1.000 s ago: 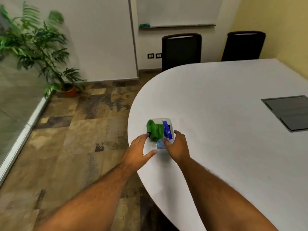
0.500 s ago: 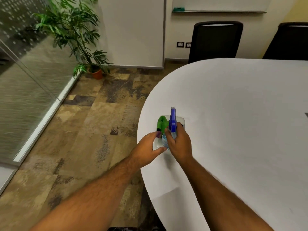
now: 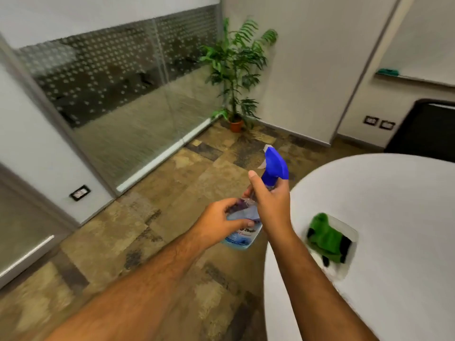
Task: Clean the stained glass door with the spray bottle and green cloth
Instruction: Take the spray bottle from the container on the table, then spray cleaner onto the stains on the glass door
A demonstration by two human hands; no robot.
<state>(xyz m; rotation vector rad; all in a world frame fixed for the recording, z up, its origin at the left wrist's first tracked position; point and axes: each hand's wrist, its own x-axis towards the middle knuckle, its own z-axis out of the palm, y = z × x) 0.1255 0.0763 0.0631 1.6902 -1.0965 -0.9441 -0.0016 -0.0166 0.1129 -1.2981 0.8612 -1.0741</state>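
At far left, toward nine o'clock, the glass door [image 3: 128, 102] stands with a dotted frosted band across its upper part and a pale rail along its foot; open tiled floor [image 3: 172, 193] runs between it and the person. Near the middle of the view the left hand [image 3: 219, 223] is curled around the lower body of the spray bottle [image 3: 248, 225], fingers wrapped across its label. That label shows blurred dark script that cannot be read. Just to the right, the right hand [image 3: 270, 205] is clamped on the bottle's neck, thumb raised, below the blue trigger head [image 3: 274, 166], whose nozzle points toward eleven o'clock. The bottle hangs in the air over the floor, just left of the curved edge of the white counter [image 3: 394, 217]. At four o'clock from the hands, the green cloth [image 3: 325, 236] lies bunched in a clear tray [image 3: 349, 257] on the counter, near its rim. A potted plant [image 3: 236, 77] stands in the corner at twelve o'clock.
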